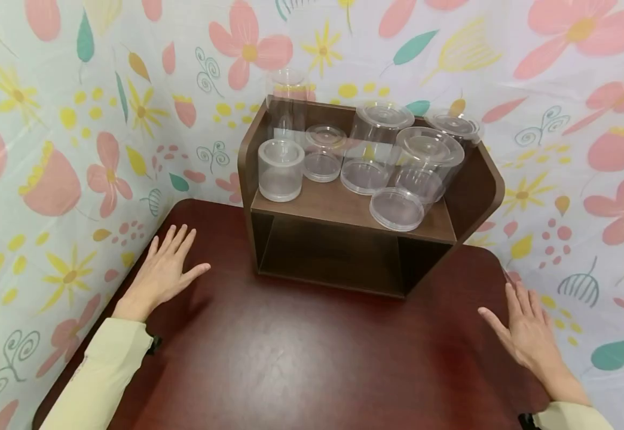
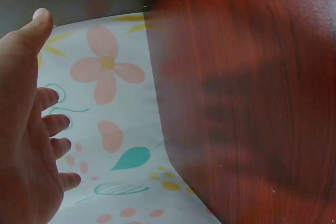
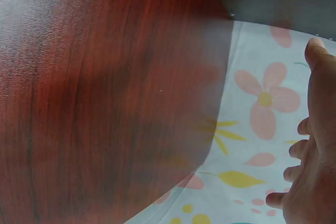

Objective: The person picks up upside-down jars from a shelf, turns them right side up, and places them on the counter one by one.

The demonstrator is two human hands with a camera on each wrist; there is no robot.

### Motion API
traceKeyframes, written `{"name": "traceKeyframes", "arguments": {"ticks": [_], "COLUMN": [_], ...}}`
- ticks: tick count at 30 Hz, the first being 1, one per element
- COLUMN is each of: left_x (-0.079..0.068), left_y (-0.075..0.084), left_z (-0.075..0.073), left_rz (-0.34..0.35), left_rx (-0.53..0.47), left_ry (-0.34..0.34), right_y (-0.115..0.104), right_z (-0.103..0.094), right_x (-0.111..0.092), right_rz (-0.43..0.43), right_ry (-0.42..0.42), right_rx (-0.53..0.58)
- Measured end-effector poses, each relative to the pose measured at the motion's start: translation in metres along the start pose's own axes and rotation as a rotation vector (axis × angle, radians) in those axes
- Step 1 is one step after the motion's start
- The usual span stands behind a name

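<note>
My left hand (image 1: 164,272) hovers over the left side of the table, fingers straight and spread, holding nothing. On the right, my other hand (image 1: 529,331) is held out in the same way near the table's right edge, also holding nothing. Between and beyond them stands a brown two-level shelf (image 1: 328,203). Several clear plastic jars stand on its upper level: a short frosted jar (image 1: 281,173) at the front left, a tall narrow one (image 1: 287,110) behind it, a small one (image 1: 323,155), and wider ones such as the jar (image 1: 368,152) and the tilted-looking jar (image 1: 425,158) at right.
The dark red wooden table (image 1: 290,358) has rounded back corners. Flower-patterned cloth (image 1: 129,119) hangs along the left, back and right sides, close to both hands. The shelf's lower compartment (image 1: 333,254) opens toward me.
</note>
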State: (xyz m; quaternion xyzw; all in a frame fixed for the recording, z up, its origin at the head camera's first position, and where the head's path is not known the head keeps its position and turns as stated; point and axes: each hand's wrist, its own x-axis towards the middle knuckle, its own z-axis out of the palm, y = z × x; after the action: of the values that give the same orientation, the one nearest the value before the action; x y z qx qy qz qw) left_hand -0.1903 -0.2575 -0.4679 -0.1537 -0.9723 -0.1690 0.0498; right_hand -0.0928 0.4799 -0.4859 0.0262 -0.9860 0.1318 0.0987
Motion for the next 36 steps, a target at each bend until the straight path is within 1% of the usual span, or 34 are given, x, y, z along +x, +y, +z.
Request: {"name": "traceKeyframes", "arguments": {"ticks": [5,8,10,14,18,21,24,28,32,34,36], "left_x": [0.003,0.006,0.008,0.011,0.016,0.020,0.023,0.029,0.035,0.038,0.041], "left_y": [0.007,0.011,0.013,0.022,0.035,0.046,0.055,0.067,0.079,0.084,0.089], "left_z": [-0.001,-0.002,-0.002,-0.006,-0.012,-0.017,-0.021,-0.024,-0.030,-0.032,-0.035], "left_rz": [0.019,0.032,0.037,0.039,0.026,0.019,0.025,0.054,0.080,0.088,0.083], "left_rx": [-0.010,-0.026,-0.043,-0.125,-0.269,-0.372,-0.447,-0.518,-0.562,-0.590,-0.631], "left_ry": [0.053,0.076,0.090,0.102,0.136,0.168,0.203,0.270,0.323,0.329,0.319], "right_y": [-0.006,-0.012,-0.018,-0.033,-0.053,-0.070,-0.088,-0.108,-0.128,-0.138,-0.147], "right_z": [-0.008,-0.014,-0.018,-0.027,-0.039,-0.049,-0.058,-0.069,-0.082,-0.089,-0.094], "right_x": [0.002,0.005,0.007,0.008,0.006,0.005,0.006,0.010,0.013,0.015,0.017], "right_rz": [-0.009,-0.038,-0.069,-0.095,-0.049,0.008,0.048,0.068,0.087,0.097,0.092], "right_ry": [0.021,0.076,0.129,0.220,0.289,0.326,0.374,0.430,0.450,0.453,0.462], "right_rx": [0.011,0.035,0.059,0.139,0.240,0.284,0.315,0.378,0.443,0.483,0.525]}}
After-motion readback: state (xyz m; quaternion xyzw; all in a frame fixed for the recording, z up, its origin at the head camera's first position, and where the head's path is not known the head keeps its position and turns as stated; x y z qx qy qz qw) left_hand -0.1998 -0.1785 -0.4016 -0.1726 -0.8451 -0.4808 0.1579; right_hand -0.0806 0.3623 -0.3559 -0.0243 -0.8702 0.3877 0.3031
